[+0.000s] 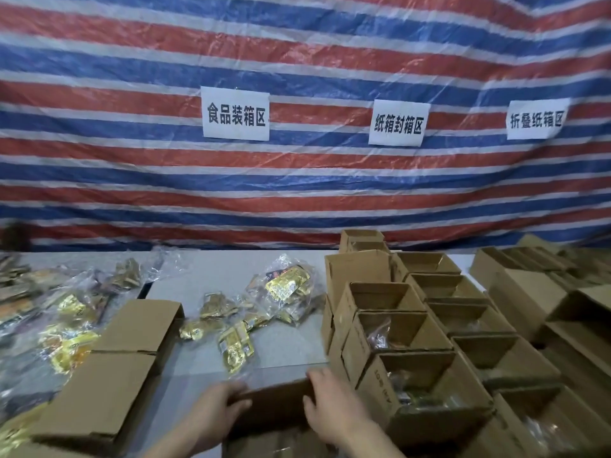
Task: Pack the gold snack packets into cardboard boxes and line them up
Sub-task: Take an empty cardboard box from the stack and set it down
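Holding a box [274,408] by its far rim, left hand [215,408] and right hand [330,404] each keep a curled grip. Packets [235,347] lie just beyond on the tabletop [291,345] — light, slick, crinkly; pinch their edges. Cardboard is stiff but light.

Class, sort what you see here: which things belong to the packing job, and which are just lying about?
Job: left hand and right hand on the near cardboard box; gold snack packets; open boxes in rows.
Lying about: striped tarp; three paper signs.
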Demonstrator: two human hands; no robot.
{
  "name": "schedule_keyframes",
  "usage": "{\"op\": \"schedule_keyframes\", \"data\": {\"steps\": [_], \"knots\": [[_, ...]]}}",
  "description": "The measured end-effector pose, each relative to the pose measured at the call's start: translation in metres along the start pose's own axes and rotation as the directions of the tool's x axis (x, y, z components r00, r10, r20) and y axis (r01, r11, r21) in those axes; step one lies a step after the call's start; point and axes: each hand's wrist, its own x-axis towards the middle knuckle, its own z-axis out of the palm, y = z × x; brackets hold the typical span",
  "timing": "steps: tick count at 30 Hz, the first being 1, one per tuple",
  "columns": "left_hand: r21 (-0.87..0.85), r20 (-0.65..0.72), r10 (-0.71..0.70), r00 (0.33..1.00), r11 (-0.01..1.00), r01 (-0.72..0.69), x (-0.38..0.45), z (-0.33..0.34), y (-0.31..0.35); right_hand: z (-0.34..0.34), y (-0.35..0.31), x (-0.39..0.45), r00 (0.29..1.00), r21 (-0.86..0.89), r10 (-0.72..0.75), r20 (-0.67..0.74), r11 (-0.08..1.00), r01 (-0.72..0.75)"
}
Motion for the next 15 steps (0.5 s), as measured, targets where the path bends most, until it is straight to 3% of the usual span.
{"op": "schedule_keyframes", "data": {"steps": [4,7,10,15], "knots": [[-0.004,0.008,0.011,1.0,1.0,-0.011,-0.004,0.024,-0.004,0.027,0.018,0.002,0.973,-0.079,0.153,0.174,0.987,-0.141],[-0.03,0.005,0.033,0.999,0.999,-0.033,-0.015,0.035,-0.01,0.046,0.025,0.009,0.942,-0.09,0.164,0.294,0.985,-0.144],[-0.065,-0.063,0.013,0.998,0.998,-0.017,-0.014,0.046,-0.025,0.068,0.025,0.009,0.938,-0.042,0.152,0.312,0.988,-0.146],[-0.145,0.001,-0.095,0.995,0.985,0.094,-0.002,0.055,-0.056,0.104,0.024,0.005,0.967,-0.034,0.124,0.221,0.992,-0.12]]}}
